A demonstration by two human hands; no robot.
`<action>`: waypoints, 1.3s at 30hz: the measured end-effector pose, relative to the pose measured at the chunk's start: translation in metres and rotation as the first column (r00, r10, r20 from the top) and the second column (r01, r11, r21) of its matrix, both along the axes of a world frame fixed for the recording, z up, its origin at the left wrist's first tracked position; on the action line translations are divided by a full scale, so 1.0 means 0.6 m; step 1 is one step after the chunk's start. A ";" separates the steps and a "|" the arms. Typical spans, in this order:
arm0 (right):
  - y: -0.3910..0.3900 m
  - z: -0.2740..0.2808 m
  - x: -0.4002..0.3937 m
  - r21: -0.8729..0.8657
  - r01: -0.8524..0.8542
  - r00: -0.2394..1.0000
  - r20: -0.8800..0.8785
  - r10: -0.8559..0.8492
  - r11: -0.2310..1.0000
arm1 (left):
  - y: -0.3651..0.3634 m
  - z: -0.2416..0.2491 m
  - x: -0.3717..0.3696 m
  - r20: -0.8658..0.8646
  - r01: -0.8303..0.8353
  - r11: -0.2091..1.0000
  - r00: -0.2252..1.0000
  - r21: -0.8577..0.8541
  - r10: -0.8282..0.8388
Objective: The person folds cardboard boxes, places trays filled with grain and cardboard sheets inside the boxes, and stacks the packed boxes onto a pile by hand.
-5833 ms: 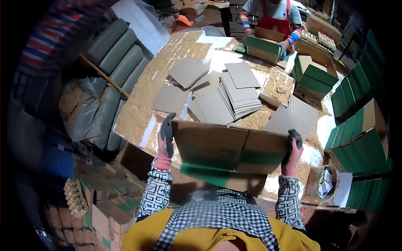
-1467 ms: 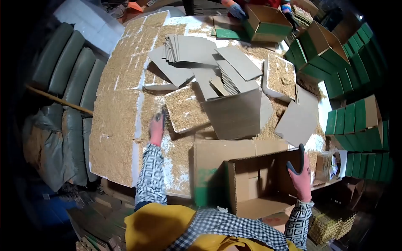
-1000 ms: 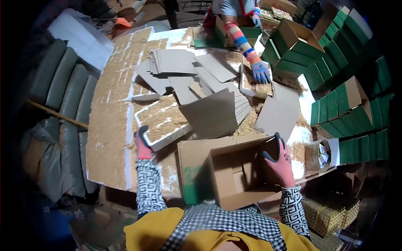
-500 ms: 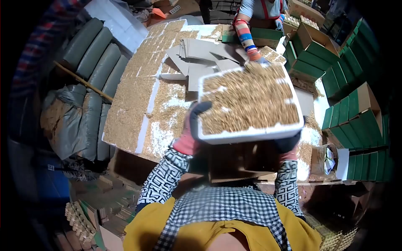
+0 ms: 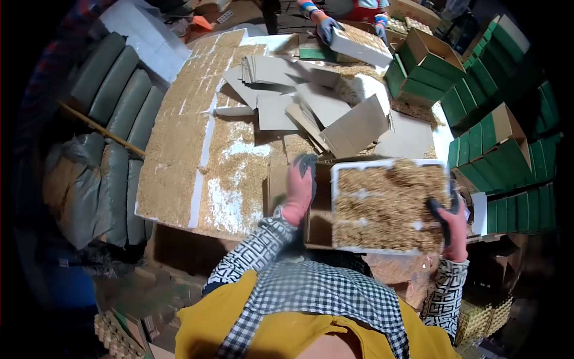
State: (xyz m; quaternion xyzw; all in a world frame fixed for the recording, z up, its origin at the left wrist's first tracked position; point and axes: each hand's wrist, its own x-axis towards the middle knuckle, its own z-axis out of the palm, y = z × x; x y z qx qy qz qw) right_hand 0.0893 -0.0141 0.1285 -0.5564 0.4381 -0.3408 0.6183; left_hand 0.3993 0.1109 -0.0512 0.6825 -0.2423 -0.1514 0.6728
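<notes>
A white foam tray (image 5: 391,206) filled with brown husk-like material lies over the right part of an open cardboard box (image 5: 320,222). My right hand (image 5: 449,222), in a pink and dark glove, grips the tray's right edge. My left hand (image 5: 301,188), gloved the same way, is at the box's left part, apart from the tray, with its fingers on the upper cardboard edge. Loose grey cardboard pieces (image 5: 353,128) lie just beyond the box.
Husk-covered blocks (image 5: 173,143) fill the table's left side. Across the table, a co-worker's gloved hands (image 5: 327,30) hold another white tray (image 5: 362,45). Green boxes (image 5: 424,69) stand at the right. Grey sacks (image 5: 113,90) are stacked at the left.
The tray has moved right and down onto the box. My left hand has left the tray and is at the box. The co-worker now holds a tray farther back.
</notes>
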 end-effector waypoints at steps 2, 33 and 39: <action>0.039 0.005 0.067 0.094 -0.093 0.968 -0.226 0.112 0.991 | 0.021 -0.029 -0.015 -0.383 0.038 0.999 0.922 -0.036 -0.049; -0.460 -0.416 -0.470 -0.412 -0.393 0.134 -0.910 -0.392 0.822 | -0.083 0.221 0.019 0.740 -0.237 0.739 0.472 0.630 -0.479; -0.428 -0.416 -0.496 -0.515 0.125 0.481 -0.716 -0.506 0.848 | 0.069 0.167 0.001 0.823 -0.557 0.674 0.552 0.485 -0.136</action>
